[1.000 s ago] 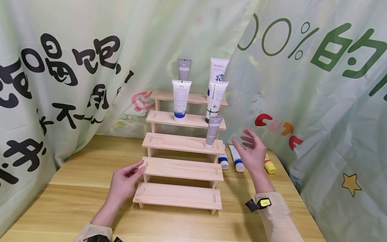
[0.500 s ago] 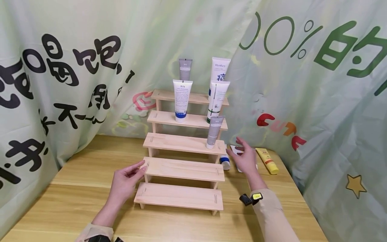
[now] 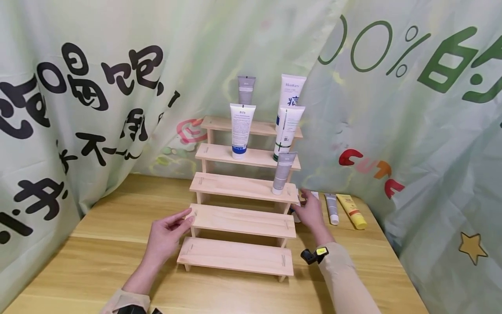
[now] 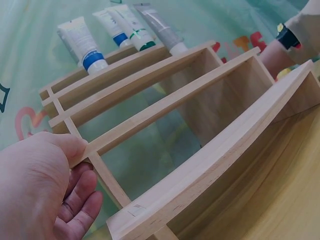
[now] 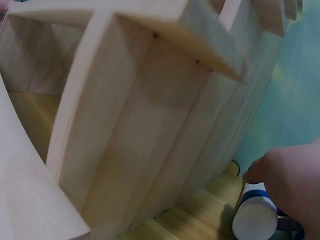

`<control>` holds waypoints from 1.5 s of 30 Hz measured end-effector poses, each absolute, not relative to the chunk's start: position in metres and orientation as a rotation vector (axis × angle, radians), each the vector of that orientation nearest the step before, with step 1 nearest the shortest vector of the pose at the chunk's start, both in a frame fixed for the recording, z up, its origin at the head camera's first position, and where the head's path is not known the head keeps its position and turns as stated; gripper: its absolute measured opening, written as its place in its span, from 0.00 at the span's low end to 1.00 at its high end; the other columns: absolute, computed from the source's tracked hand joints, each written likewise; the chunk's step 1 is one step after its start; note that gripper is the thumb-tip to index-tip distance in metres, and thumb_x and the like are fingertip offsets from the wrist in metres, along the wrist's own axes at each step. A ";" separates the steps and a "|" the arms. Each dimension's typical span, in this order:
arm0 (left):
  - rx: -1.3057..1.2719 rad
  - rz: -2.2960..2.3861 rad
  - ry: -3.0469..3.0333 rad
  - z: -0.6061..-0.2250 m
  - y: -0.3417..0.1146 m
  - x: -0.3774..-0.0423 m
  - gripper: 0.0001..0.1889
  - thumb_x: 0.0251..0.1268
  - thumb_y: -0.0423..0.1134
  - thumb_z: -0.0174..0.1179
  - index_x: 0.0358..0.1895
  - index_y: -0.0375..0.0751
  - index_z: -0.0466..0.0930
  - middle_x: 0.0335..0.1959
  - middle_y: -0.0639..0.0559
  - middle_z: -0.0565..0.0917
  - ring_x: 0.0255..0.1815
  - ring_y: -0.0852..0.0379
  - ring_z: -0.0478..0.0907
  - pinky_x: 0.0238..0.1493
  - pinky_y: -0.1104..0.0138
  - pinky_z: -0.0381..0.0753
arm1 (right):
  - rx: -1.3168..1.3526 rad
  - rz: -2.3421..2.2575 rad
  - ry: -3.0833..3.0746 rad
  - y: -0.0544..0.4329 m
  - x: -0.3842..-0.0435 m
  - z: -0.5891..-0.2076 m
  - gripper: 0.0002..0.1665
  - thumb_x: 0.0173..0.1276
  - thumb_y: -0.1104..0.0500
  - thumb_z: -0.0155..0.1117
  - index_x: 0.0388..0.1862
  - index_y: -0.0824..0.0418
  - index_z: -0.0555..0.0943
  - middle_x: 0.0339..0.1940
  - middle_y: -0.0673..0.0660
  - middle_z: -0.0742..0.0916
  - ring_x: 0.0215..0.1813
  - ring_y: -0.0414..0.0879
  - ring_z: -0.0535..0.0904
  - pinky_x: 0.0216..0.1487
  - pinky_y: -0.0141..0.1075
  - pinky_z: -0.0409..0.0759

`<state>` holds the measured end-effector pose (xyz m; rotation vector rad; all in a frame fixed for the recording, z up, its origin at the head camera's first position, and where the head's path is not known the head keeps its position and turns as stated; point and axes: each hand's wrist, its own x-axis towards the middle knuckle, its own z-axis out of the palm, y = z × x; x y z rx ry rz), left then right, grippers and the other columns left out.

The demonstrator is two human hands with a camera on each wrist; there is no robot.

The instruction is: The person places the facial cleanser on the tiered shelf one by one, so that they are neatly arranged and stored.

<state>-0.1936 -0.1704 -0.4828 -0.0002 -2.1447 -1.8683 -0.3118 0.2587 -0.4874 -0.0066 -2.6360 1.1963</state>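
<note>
My left hand (image 3: 166, 235) pinches the left end of the second-lowest step of a five-tier wooden display stand (image 3: 235, 257), thumb on top in the left wrist view. To the stand's right, my right hand (image 3: 312, 213) has its thumb and fingers around a white cream tube with a blue band (image 5: 254, 220) lying on the table. The hand covers most of that tube. Standing cap-down on the stand are a white blue-banded tube (image 3: 241, 131), a white green-capped tube (image 3: 288, 133), a small grey tube (image 3: 283, 172), and on the top tier a grey (image 3: 246, 91) and a white tube (image 3: 290, 89).
Right of my right hand, a grey tube (image 3: 331, 209) and a yellow tube (image 3: 351, 212) lie on the wooden table (image 3: 235, 296). Another white tube (image 3: 315, 195) shows partly behind the hand. A printed curtain (image 3: 188, 52) hangs close behind the stand.
My right hand has moved left and down from above the lying tubes to the white tube beside the stand, uncovering the grey tube. My left hand keeps its hold on the step.
</note>
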 end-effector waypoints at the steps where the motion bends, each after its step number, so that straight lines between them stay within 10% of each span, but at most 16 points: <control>1: 0.001 -1.874 -2.140 -0.483 -0.170 -0.194 0.17 0.68 0.35 0.75 0.56 0.34 0.89 0.32 0.46 0.88 0.30 0.53 0.85 0.33 0.67 0.87 | -0.010 1.165 -2.660 0.258 -0.313 -0.489 0.42 0.66 0.63 0.73 0.76 0.75 0.69 0.66 0.79 0.78 0.60 0.72 0.82 0.61 0.59 0.81; 21: -0.016 -1.872 -2.143 -0.482 -0.168 -0.195 0.17 0.67 0.36 0.75 0.57 0.35 0.89 0.32 0.43 0.88 0.29 0.53 0.85 0.34 0.66 0.87 | -0.025 1.049 -2.805 0.248 -0.323 -0.483 0.29 0.72 0.52 0.68 0.65 0.70 0.81 0.51 0.70 0.88 0.55 0.68 0.84 0.54 0.57 0.84; 31: 0.009 -1.888 -2.144 -0.483 -0.169 -0.194 0.18 0.67 0.36 0.76 0.58 0.36 0.89 0.35 0.43 0.88 0.30 0.57 0.84 0.34 0.69 0.86 | -0.089 1.088 -2.664 0.255 -0.319 -0.482 0.36 0.61 0.63 0.70 0.70 0.73 0.78 0.57 0.74 0.86 0.60 0.67 0.82 0.60 0.57 0.80; 39: 0.008 -1.870 -2.151 -0.484 -0.170 -0.193 0.17 0.67 0.37 0.76 0.57 0.36 0.90 0.33 0.45 0.88 0.31 0.54 0.85 0.34 0.68 0.87 | -0.108 1.142 -2.461 0.264 -0.304 -0.464 0.37 0.60 0.65 0.75 0.71 0.68 0.80 0.54 0.72 0.87 0.41 0.59 0.87 0.35 0.35 0.82; 45: 0.013 -1.852 -2.162 -0.483 -0.169 -0.193 0.17 0.67 0.37 0.75 0.57 0.37 0.90 0.33 0.45 0.88 0.30 0.57 0.83 0.33 0.69 0.86 | -0.129 1.166 -2.337 0.271 -0.289 -0.444 0.39 0.60 0.63 0.80 0.72 0.64 0.80 0.59 0.70 0.87 0.47 0.61 0.89 0.39 0.32 0.83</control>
